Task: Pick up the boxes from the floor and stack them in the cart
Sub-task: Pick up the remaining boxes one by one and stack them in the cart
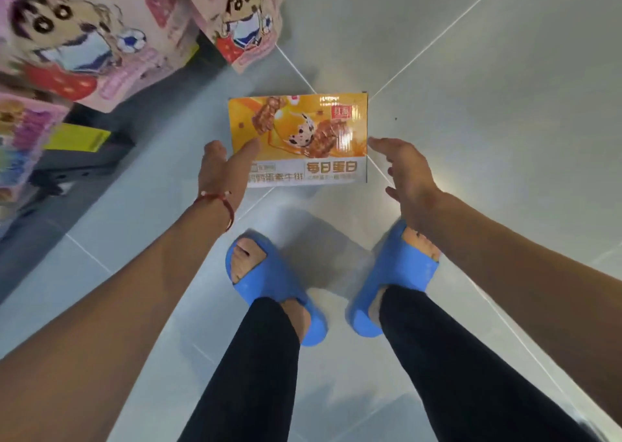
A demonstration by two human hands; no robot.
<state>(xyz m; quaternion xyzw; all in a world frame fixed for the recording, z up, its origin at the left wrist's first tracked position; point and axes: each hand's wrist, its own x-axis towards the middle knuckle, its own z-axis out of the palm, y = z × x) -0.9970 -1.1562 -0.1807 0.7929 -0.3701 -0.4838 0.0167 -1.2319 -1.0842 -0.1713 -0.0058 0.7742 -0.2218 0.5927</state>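
Observation:
An orange and white snack box (303, 132) lies flat on the grey tiled floor just ahead of my feet. My left hand (223, 169) reaches down at the box's left near corner, fingers straight, fingertips over its edge. My right hand (407, 172) hovers beside the box's right edge, fingers spread and relaxed, a small gap between it and the box. Neither hand holds anything. Pink cartoon-printed boxes (77, 44) sit stacked at the upper left on a dark cart base (97, 158), which is only partly visible.
A second pink cartoon box (242, 14) stands at the top centre. My feet in blue slippers (272, 290) stand right behind the orange box. Grey floor tiles (488, 71) stretch to the right and far side.

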